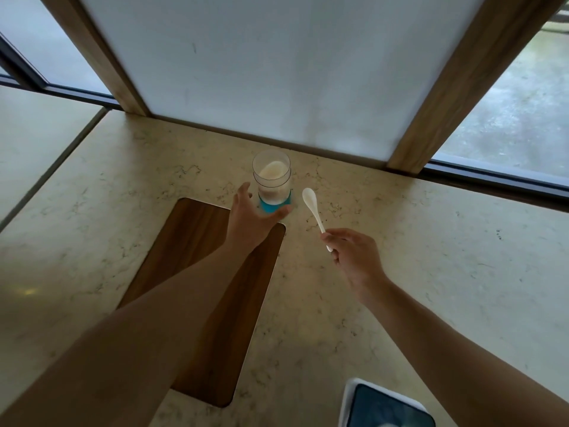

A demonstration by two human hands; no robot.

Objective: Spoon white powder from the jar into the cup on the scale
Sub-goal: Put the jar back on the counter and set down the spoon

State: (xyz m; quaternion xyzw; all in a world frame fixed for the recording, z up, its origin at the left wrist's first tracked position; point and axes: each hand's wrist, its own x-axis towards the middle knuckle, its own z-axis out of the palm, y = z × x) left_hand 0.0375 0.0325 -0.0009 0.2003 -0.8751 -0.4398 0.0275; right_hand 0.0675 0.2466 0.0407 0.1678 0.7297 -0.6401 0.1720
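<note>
A clear jar (272, 180) with white powder inside and a blue base stands upright on the marble counter (431, 272) near the back wall. My left hand (252, 215) reaches to its lower left side, fingers spread around the blue base, thumb in front; whether it grips the jar I cannot tell. My right hand (351, 255) pinches the handle end of a white spoon (312, 208), whose empty bowl points toward the jar, a little to its right. The scale (385, 405), white-rimmed with a dark top, shows at the bottom edge. No cup is visible.
A dark wooden board (215, 318) is set into the counter under my left forearm. A frosted panel (277, 72) with wooden posts rises right behind the jar. Windows flank it on both sides.
</note>
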